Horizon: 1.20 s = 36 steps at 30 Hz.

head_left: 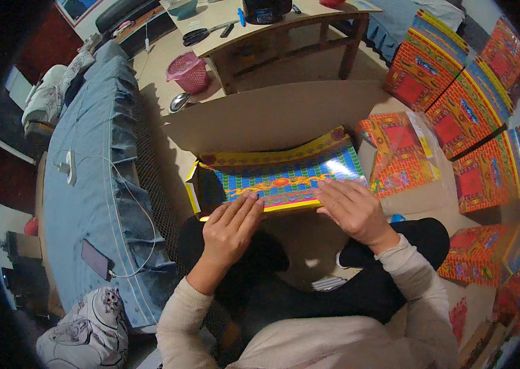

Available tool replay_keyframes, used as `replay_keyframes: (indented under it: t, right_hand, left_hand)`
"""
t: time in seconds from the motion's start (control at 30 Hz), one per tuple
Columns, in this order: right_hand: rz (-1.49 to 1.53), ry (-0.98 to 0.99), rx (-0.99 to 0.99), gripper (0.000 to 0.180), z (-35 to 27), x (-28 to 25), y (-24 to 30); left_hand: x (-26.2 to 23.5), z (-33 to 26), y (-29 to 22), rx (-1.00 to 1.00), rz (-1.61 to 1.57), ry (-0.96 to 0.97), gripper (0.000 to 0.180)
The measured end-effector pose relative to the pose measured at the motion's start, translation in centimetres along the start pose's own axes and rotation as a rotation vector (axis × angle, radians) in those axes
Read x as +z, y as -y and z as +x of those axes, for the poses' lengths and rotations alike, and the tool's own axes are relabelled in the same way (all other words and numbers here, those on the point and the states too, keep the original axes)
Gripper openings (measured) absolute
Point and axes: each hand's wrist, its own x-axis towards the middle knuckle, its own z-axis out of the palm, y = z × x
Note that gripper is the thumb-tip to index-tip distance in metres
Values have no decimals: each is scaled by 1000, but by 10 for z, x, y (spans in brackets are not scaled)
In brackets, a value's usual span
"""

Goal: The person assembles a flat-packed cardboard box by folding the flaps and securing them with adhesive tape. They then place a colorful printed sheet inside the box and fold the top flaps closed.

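Observation:
A printed cardboard piece [290, 175] with a blue and green roof-tile pattern, yellow edges and an orange motif lies in front of my knees. Its far edge carries a raised yellow and dark red strip, and a yellow-edged flap stands up at its left end. My left hand [228, 229] rests on the near edge, left of the middle, with fingers stretched out side by side. Farther right along that same edge, my right hand [356, 212] lies with its fingers extended. The undersides of both hands are hidden.
Behind the piece stands a large brown cardboard sheet [272, 114]. Stacks of red brick-patterned cardboard [416, 67] line the right side. A blue-covered couch [91, 172] with a phone [96, 259] runs along the left. A pink basket [188, 74] sits near the table [229, 46].

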Motion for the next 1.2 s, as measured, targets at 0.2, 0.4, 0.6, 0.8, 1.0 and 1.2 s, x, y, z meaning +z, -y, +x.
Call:
replay_keyframes:
  t: [0.2, 0.4, 0.6, 0.8, 1.0, 1.2]
  right_hand:
    - [-62, 9, 52, 37, -11, -15, -8]
    - [-64, -29, 40, 33, -17, -14, -12]
    - [-164, -55, 62, 33, -20, -19, -10]
    - [-287, -28, 122, 33, -25, -24, -14]
    - [-365, 4, 88, 30, -25, -28, -17]
    - [-296, -31, 59, 29, -26, -27, -21]
  left_hand:
    - [-11, -2, 6, -19, 51, 41, 38]
    - [-11, -6, 10, -12, -5, 3, 35]
    - [-14, -9, 11, -18, -18, -5, 35]
    - [-17, -15, 13, -100, 94, 25, 39]
    - [-21, -25, 14, -182, 281, -38, 29]
    - [-18, -34, 21, -162, 194, -86, 28]
